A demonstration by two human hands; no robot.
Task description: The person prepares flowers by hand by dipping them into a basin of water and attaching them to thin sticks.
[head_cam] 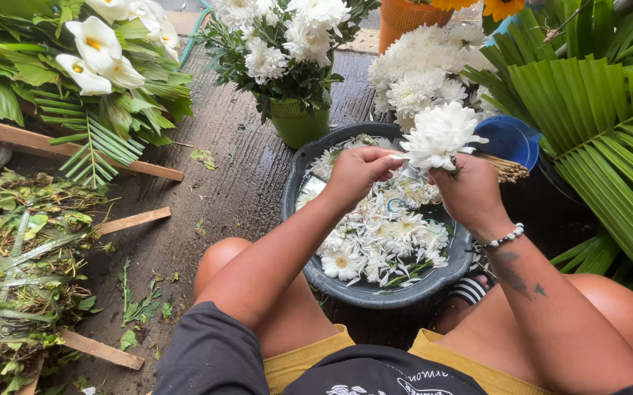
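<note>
Pinching at the petals of a white chrysanthemum (439, 135) is my left hand (357, 174), fingertips closed on the bloom's left edge just right of centre frame; my right hand (470, 192) is closed around its stem from below, and also grips a bundle of thin sticks (508, 170) pointing right; the flower sits above a dark basin (375, 291) full of white blooms and petals; at upper left lie calla lilies (93, 51); a green pot of chrysanthemums (298, 124) stands behind the basin; palm fronds (609, 139) fill the right.
</note>
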